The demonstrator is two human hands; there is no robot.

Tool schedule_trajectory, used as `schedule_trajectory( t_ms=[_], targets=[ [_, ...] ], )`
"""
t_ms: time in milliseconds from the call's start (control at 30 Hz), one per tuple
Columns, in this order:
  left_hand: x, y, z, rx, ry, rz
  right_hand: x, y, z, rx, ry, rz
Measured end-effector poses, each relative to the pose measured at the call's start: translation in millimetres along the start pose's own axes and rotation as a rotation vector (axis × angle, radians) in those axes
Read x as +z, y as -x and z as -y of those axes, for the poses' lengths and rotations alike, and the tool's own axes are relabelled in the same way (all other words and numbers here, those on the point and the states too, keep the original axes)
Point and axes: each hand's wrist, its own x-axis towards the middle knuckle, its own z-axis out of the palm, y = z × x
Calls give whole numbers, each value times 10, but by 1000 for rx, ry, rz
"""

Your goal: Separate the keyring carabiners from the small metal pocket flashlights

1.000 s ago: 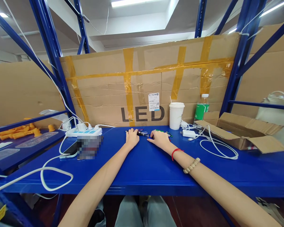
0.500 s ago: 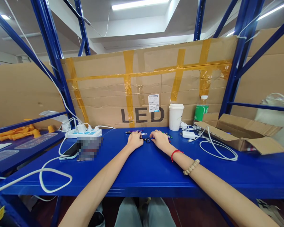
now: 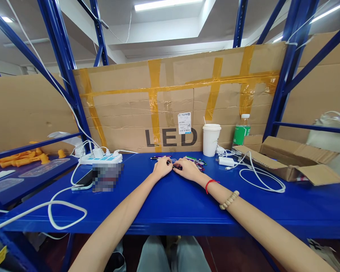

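Note:
My left hand (image 3: 162, 169) and my right hand (image 3: 187, 170) rest side by side on the blue shelf top (image 3: 170, 204), fingertips meeting. Both pinch a small dark metal piece (image 3: 174, 166) between them; it is too small to name. Just behind the hands lies a scatter of small coloured clips and rings (image 3: 197, 161), and a thin dark pen-like piece (image 3: 158, 157) lies to the left of them. My right wrist wears a red string and a bead bracelet.
A taped cardboard sheet marked LED (image 3: 172, 109) closes the back. A white paper cup (image 3: 211, 139), a green bottle (image 3: 241, 130), a white charger with coiled cable (image 3: 260, 177) and an open cardboard box (image 3: 294, 158) stand right. A power strip (image 3: 100, 158) and phone (image 3: 83, 182) lie left.
Both hands have drawn a little nearer to me and closed together, from lying apart over the small pieces to pinching one small piece between them.

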Motion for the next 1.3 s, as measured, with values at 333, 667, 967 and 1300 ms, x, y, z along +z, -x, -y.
schedule_trajectory(
  t_ms=[333,667,967,1300],
  targets=[
    [-32,19,-10,-21,50,20,-10,15,10,75,20,-14],
    [-18,11,-13,-115,-89,-26,-33,16,55,71,-48,-67],
    [-25,5,-27,-165,-133,-17,-18,24,62,92,-75,-76],
    [-22,-2,-2,-186,-105,-43,-43,16,58,122,6,-36]
  ],
)
